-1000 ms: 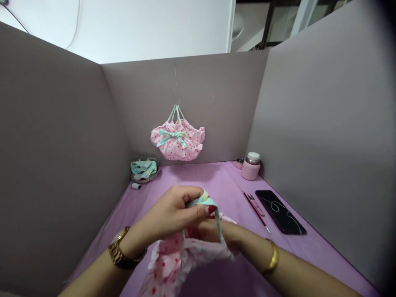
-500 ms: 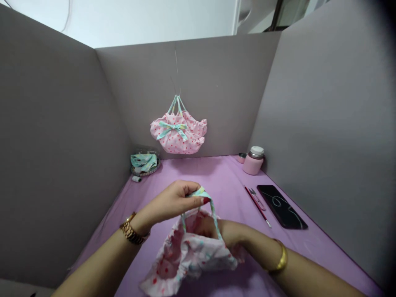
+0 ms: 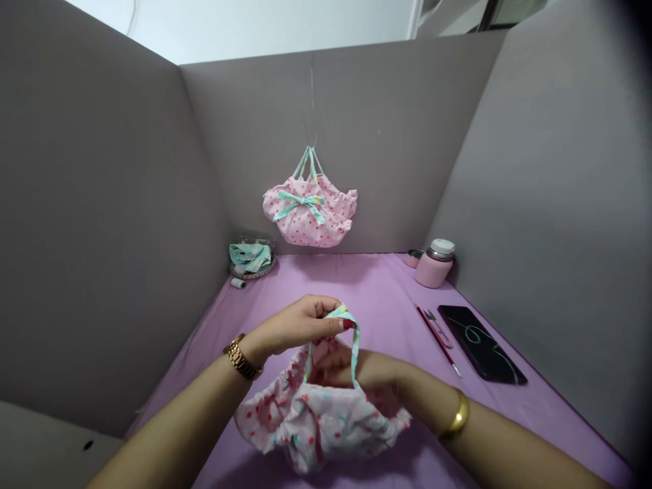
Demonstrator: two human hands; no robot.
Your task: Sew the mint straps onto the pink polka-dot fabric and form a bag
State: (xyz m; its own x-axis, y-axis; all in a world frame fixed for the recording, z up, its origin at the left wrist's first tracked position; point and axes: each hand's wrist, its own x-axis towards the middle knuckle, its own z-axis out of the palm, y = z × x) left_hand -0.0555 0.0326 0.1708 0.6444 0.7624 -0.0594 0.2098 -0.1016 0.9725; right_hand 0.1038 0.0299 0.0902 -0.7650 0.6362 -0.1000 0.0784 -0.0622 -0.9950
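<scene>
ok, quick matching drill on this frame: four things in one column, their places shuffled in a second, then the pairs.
Things:
1. finished pink bag
2. phone
3. pink jar
4. teal strap

Places:
A. pinched in the left hand
B. hanging at the back wall
C. far right corner of the purple cloth
D. flat by the right wall

Pairs: 1-B, 2-D, 3-C, 4-A

No readable text shows anywhere; the pink jar looks unlabelled, perhaps too small.
</scene>
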